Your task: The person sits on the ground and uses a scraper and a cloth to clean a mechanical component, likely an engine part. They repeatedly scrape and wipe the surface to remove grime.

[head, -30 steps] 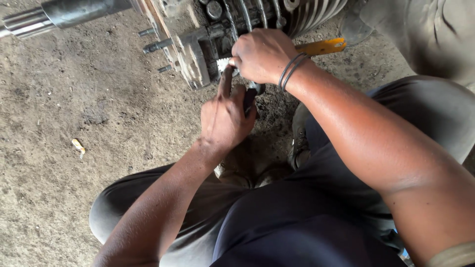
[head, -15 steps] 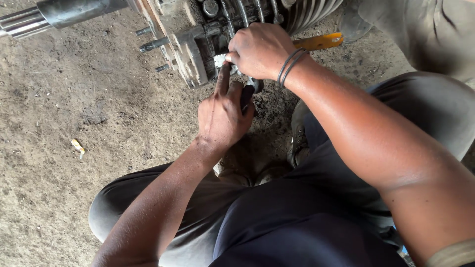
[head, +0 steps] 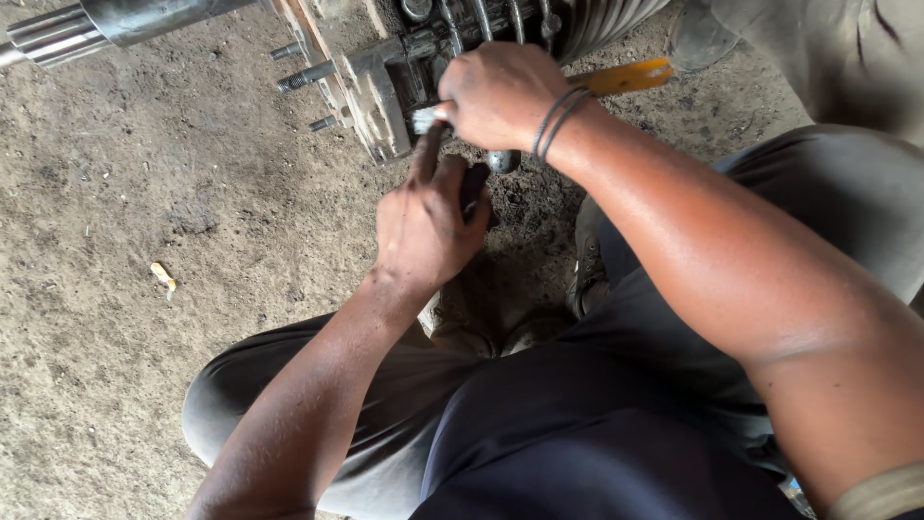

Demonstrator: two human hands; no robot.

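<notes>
Right hand (head: pixel 500 94) was clenched around yellow-handled brush (head: pixel 630 75), pale bristle tip at grimy metal engine block (head: pixel 385 82) at far centre. Left hand (head: pixel 423 226) sat just below, index finger stretched up to block, other fingers curled around small dark object, not identifiable. Ribbed cylinder fins (head: pixel 602 24) far right. Threaded studs (head: pixel 308 75) jutted left. Steel shaft (head: pixel 115 19) far left. Dirt floor (head: pixel 144 337) rough, crumbly.

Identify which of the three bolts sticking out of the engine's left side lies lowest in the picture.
The short bolt, nearest the left hand; the other two sit higher.
</notes>
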